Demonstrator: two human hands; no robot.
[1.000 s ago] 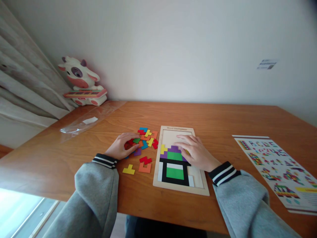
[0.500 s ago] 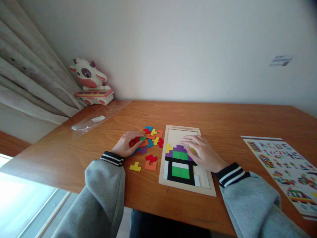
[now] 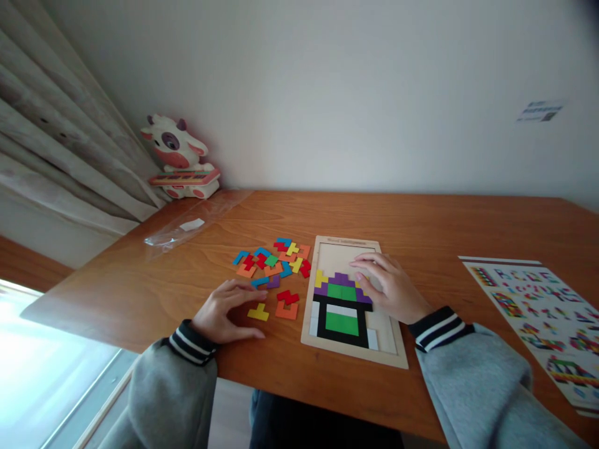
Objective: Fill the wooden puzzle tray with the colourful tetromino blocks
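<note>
My left hand (image 3: 229,313) is open at the near side of the loose pieces, thumb and fingers apart around the left of a yellow T-shaped puzzle piece (image 3: 259,312); I cannot tell if it touches it. Close by lie an orange U-shaped piece (image 3: 287,313) and a red zigzag piece (image 3: 287,297). My right hand (image 3: 390,284) hovers or rests over the right side of a wooden puzzle board (image 3: 307,333), fingers apart and empty. Inside the board, purple, yellow, green, black and white pieces form a pattern, with green blocks (image 3: 342,323) low in the middle.
A pile of coloured pieces (image 3: 272,270) lies left of the board. A printed pattern sheet (image 3: 533,312) is at the right. Behind on the left are a clear plastic bag (image 3: 201,218) and a toy cow with a keyboard (image 3: 182,159). The table's front edge is near me.
My left hand has drawn back from the pile toward me, beside the yellow piece, uncovering several pieces. My right hand has shifted slightly right over the board.
</note>
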